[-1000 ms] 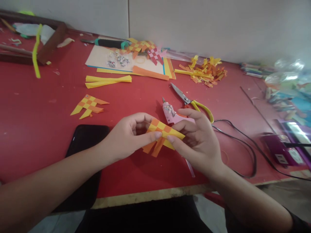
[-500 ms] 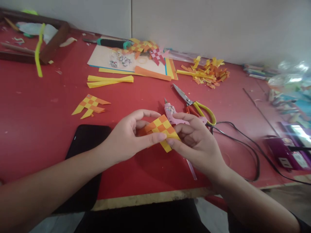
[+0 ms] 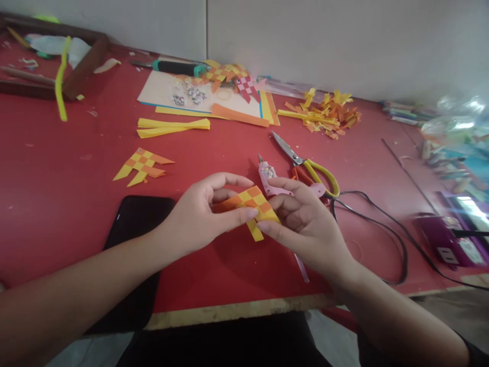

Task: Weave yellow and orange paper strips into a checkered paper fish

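Note:
Between my two hands is a woven paper fish (image 3: 255, 200) in orange and yellow checks, held just above the table near its front edge. My left hand (image 3: 214, 206) grips its left side, thumb flat across the front and fingers behind. On the right side, my right hand (image 3: 305, 219) pinches the lower yellow part between thumb and fingers. The fingertips behind the paper are partly hidden. Just beyond my right hand lies a pink glue gun (image 3: 267, 176) with scissors (image 3: 305, 165) next to it. A finished-looking checked paper fish (image 3: 143, 165) lies to the left.
A black phone (image 3: 130, 244) lies under my left forearm. Yellow paper strips (image 3: 173, 127), paper sheets (image 3: 153, 94) and a pile of scraps (image 3: 328, 114) lie farther back. A black cord (image 3: 397, 234) runs right toward a purple box (image 3: 439, 239). A wooden frame (image 3: 87, 66) stands back left.
The woven paper has tilted and shifted slightly left and down in my hands. My right thumb has slid a little left along its lower edge.

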Tool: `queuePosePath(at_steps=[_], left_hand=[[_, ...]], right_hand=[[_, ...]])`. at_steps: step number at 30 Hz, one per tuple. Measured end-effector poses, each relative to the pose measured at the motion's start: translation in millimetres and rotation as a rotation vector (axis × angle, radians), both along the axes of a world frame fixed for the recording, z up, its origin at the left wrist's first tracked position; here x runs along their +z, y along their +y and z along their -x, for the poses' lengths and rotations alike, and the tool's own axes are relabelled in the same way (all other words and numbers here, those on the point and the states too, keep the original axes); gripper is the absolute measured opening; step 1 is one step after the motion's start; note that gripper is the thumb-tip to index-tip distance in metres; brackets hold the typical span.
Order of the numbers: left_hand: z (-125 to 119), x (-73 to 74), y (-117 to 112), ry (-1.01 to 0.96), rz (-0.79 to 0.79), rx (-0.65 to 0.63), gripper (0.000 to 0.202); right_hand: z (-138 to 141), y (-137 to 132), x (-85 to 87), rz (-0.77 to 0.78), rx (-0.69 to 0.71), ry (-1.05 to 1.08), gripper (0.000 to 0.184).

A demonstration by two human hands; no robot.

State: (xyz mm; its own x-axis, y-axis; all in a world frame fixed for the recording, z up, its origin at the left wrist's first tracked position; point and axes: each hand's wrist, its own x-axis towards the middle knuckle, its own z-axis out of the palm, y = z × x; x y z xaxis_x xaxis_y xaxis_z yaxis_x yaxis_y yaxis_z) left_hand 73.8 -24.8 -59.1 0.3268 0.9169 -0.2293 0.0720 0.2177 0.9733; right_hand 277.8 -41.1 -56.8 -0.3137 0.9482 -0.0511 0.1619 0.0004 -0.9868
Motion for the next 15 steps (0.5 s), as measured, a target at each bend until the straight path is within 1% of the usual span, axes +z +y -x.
queuePosePath(at_steps=[5,9,11,15], left_hand=[[-0.8,-1.1,0.5,-0.047,0.039,0.015,0.044],[-1.8,-1.2,0.6,-0.092,0.06,-0.016,0.04],[-2.3,-1.0,0.5,-0.089,0.043,-0.024,0.038],[-2.3,0.3,0.2,-0.016,-0.036,-0.04,0.038]], right_hand=[[0.7,-0.8,1.6,-0.024,-0.007,-0.011,0.049],[2.3,-1.6,3.9,-0.038,-0.045,-0.062,0.047],[3.0,-2.1,4.2,-0.038,-0.048,-0.074,0.047],[3.7,-3.1,3.2,-0.027,-0.026,-0.06,0.048]])
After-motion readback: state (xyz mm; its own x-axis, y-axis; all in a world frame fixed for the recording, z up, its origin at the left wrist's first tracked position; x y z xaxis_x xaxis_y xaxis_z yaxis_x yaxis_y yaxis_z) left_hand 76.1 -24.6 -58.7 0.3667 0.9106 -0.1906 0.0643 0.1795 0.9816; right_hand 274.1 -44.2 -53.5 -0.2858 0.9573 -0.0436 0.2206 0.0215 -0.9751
